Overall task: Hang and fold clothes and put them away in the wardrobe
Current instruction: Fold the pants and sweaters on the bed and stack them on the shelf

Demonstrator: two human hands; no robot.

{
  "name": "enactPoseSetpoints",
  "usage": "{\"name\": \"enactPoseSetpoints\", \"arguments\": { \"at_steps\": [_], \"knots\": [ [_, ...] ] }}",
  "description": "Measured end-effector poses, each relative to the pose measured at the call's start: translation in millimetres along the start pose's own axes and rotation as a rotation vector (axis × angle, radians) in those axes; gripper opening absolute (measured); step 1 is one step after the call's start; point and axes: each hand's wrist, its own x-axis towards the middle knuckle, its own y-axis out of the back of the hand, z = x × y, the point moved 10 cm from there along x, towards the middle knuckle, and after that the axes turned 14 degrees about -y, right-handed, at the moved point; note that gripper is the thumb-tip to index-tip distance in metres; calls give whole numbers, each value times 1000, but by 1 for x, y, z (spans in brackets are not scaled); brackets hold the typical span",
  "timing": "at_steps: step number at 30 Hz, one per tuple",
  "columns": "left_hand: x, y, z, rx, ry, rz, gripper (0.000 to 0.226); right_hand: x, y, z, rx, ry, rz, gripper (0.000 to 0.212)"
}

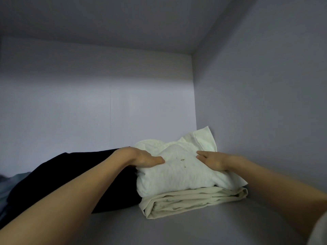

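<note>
Head view looks into a wardrobe shelf [212, 225] against the right wall. A dark folded garment [74, 175] lies at left, touching a beige folded garment [185, 200] that carries a white folded top [177, 172]. Left hand [141, 157] and right hand [214, 160] press flat on it, fingers straight, gripping nothing. Uneven pressure could likely slide the top off or undo its loose rear corner.
</note>
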Motion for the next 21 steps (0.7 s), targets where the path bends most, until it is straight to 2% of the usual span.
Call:
{"name": "enactPoseSetpoints", "arguments": {
  "at_steps": [2, 4, 6, 7, 9, 10, 12, 14, 16, 18, 21],
  "knots": [
    [-6, 6, 1, 34, 17, -76, 80, 3, 9, -6, -54, 9, 44, 53],
    [-11, 16, 5, 86, 29, -132, 65, 10, 26, -15, -117, 41, 159, 52],
    [-7, 38, 15, 165, 46, -43, 51, 21, 36, -30, -133, 81, 225, 50],
    [3, 52, 25, 198, 21, 75, 49, 28, 34, -36, -142, 93, 217, 51],
    [30, 64, 44, 201, -44, 300, 57, 47, 26, -41, -156, 86, 185, 51],
    [46, 60, 52, 167, -74, 346, 63, 58, 19, -39, -174, 64, 173, 52],
    [85, 37, 55, 105, -106, 295, 86, 79, 6, -32, -209, 27, 148, 53],
    [120, 15, 28, 64, -17, 195, 105, 97, -11, -28, -208, 16, 47, 54],
    [133, -1, -5, 21, 73, 113, 108, 112, -20, -22, -159, -7, -34, 56],
    [127, -3, -19, 57, 102, 108, 103, 108, -16, -23, -110, -13, -49, 54],
    [115, 1, -17, 127, 64, 193, 68, 89, -3, -30, 37, 45, 32, 44]
  ]
}}
